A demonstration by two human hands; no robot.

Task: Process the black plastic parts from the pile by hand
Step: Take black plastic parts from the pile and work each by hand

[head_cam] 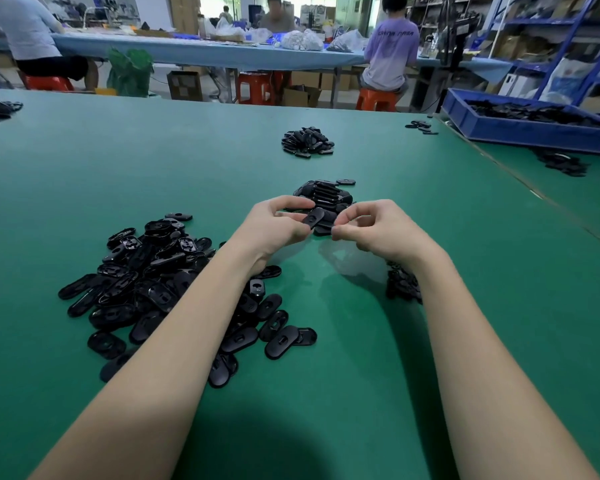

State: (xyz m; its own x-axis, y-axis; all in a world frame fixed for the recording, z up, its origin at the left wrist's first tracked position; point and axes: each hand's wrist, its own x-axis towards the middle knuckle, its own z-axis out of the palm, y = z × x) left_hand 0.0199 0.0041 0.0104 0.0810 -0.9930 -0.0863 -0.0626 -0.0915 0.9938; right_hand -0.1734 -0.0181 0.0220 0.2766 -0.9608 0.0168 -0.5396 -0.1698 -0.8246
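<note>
left hand (278, 225) pinching black oval part (313, 216), right hand (374, 230) curled beside it, touching unclear, large pile (146, 282) near left

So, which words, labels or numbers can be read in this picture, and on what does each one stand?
Back of the purple T-shirt: one line of pale letters, too blurred to read.
Cardboard boxes under the far table: no readable print.
Black plastic parts: no text visible.
</note>
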